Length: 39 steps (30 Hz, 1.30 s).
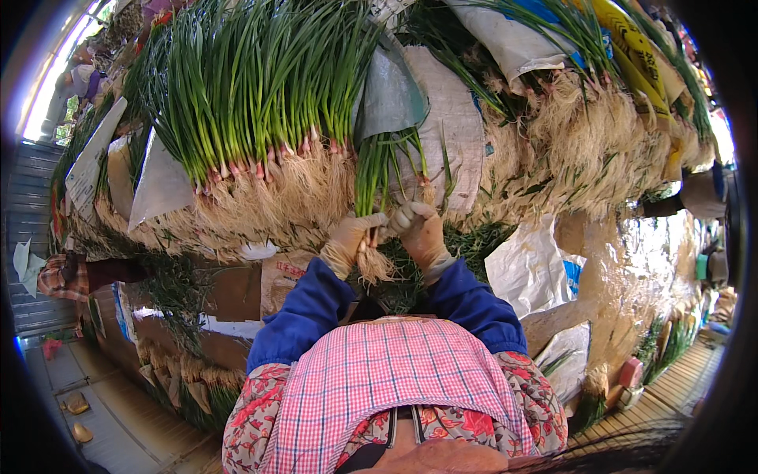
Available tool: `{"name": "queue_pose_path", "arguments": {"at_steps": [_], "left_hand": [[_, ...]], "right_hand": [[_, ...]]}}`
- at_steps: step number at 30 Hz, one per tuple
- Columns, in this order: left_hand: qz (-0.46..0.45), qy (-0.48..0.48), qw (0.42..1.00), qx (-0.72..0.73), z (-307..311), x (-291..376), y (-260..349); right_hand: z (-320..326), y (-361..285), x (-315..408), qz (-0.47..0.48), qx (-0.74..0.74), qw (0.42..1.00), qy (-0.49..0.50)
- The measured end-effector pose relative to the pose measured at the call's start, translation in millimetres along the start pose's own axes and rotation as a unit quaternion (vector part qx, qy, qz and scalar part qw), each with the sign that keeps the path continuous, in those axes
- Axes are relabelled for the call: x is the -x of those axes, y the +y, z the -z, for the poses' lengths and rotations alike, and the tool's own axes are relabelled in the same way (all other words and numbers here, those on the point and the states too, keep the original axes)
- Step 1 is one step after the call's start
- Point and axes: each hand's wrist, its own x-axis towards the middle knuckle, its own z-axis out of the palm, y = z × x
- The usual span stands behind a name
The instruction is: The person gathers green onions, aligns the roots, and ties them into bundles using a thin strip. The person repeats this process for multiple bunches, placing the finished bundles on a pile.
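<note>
My left hand [350, 240], in a pale glove, is closed around a small bunch of green onions [374, 172], its roots hanging below the fingers. Close beside it, my right hand [419, 228], gloved too, has its fingers curled near the stems; whether it pinches anything I cannot tell. A wide row of green onions [260, 112] with pinkish bulbs and long pale roots lies beyond my left hand. A grey-green plastic sheet [388, 89] covers the leaves of the held bunch's neighbours. Past my right hand, a few loose stalks [421, 154] rest on a woven sack [453, 118].
More rooty onions [580, 124] are piled at the right under sacks. Leaf scraps and a crumpled white sack [530, 266] lie on the ground. Other people are at the left edge, one in a checked sleeve [64, 277], and at the right edge. Bundles [195, 385] stand behind me.
</note>
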Motion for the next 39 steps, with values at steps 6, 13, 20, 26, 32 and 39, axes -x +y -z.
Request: {"name": "queue_pose_path", "arguments": {"at_steps": [6, 13, 20, 26, 32, 39], "left_hand": [[0.029, 0.005, 1.000, 0.002, 23.4, 1.8, 14.9], [0.032, 0.014, 0.999, -0.001, 27.2, -1.8, 12.3], [0.019, 0.008, 0.999, 0.047, 25.7, 12.5, 28.3], [0.014, 0.008, 0.999, 0.039, 19.5, 14.5, 35.9], [-0.016, 0.017, 0.999, 0.032, 22.1, 4.9, 27.3], [0.014, 0.052, 0.998, 0.010, 14.6, -2.5, 21.8]], "right_hand": [[-33.7, -21.7, 0.0, -0.089, 0.933, 0.346, 0.043], [-41.9, -19.9, -81.4, -0.122, 0.875, 0.380, 0.274], [-9.5, -3.9, -84.7, -0.149, 0.966, 0.173, 0.122], [38.8, -20.6, -55.6, 0.203, 0.957, 0.179, -0.102], [27.4, -30.4, 19.7, -0.165, 0.958, 0.177, -0.153], [20.2, -42.8, 30.1, -0.222, 0.953, 0.207, -0.025]]}}
